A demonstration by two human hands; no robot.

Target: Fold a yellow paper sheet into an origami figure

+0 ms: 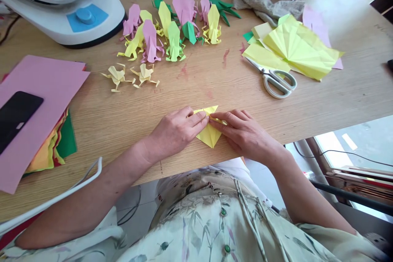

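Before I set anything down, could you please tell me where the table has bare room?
Bare wood lies right of the scissors, and between the pink sheet and the left hand. It is crowded around the paper figures and the creased yellow sheet beside the scissors.

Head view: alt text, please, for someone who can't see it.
A person's left hand and right hand hold a folded yellow paper on a wooden table. Beyond are pink, yellow and green paper figures, with scissors to the right and stacked colored paper to the left.
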